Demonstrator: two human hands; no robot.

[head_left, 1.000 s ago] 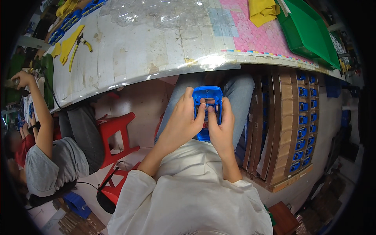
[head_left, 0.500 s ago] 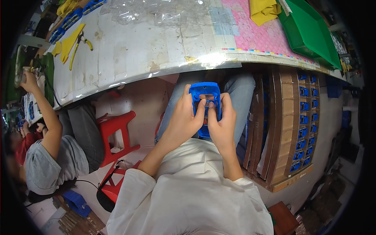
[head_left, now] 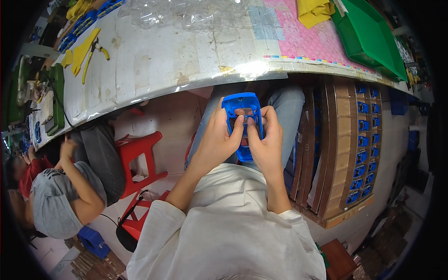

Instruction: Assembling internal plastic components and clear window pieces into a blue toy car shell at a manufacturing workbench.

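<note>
A blue plastic toy car body [head_left: 241, 100], hollow side facing up, is held over my lap just beyond the front edge of the table. My left hand [head_left: 221, 138] grips its left side, fingers curled behind it. Its right side is in my right hand [head_left: 268, 145], closed around the edge. Both thumbs press close together inside the hollow, near a clear window-like piece [head_left: 247, 112]. My fingers behind the shell are hidden, and small details under the thumbs cannot be made out.
The white table [head_left: 154, 60] carries clear plastic pieces [head_left: 196, 14], yellow-handled pliers [head_left: 95, 51] and a green tray [head_left: 368, 37]. Cardboard trays [head_left: 343, 140] with blue car bodies stand to my right. Red stools [head_left: 142, 158] and a seated co-worker [head_left: 70, 196] are at left.
My hands and the blue car body have shifted slightly, its far end tilting up. The co-worker's arm has come down from the table toward their lap.
</note>
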